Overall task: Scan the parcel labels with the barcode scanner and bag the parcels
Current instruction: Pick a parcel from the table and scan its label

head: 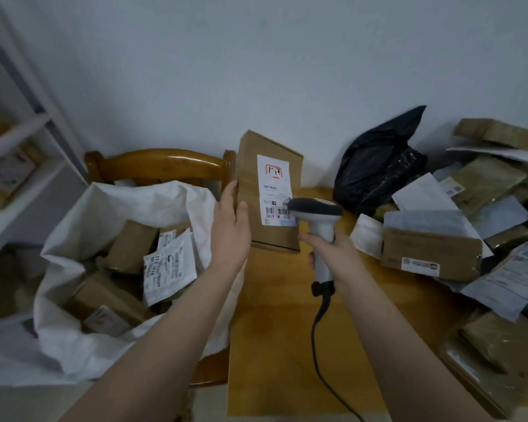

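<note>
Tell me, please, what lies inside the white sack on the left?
The white sack holds several brown cardboard parcels and a white labelled mailer; anything beneath them is covered.

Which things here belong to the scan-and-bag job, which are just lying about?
In the job: cardboard box held by left hand, its label, barcode scanner in right hand, white sack of parcels, parcel pile on table.
Lying about: wooden chair, shelf unit, black plastic bag (may be a parcel).

Matt cardboard parcel (269,190); glossy wooden chair (162,164); crinkled black plastic bag (378,166)
</note>
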